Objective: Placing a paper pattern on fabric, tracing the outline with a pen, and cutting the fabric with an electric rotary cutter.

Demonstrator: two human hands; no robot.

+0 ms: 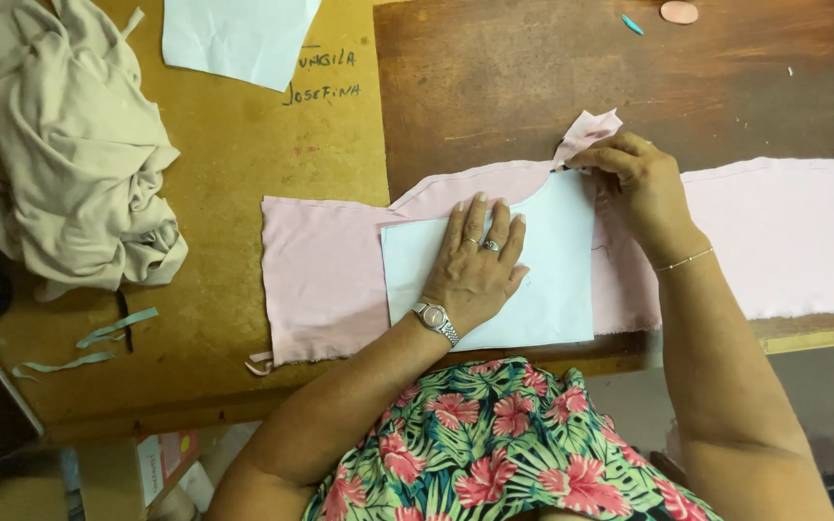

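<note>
On the wooden worktop [533, 87] the pink fabric [325, 275] lies flat with the white paper pattern [557, 260] on top, near its middle. Our left hand [475, 265] rests spread and flat on the pattern, gripping nothing — best kept pressing so the paper cannot slide. At two o'clock from it, our right hand [634, 183] is closed at the pattern's top corner, fingertips pinched on the fabric edge; whether it holds a tool, we cannot tell — we would work close along the paper's edge.
</note>
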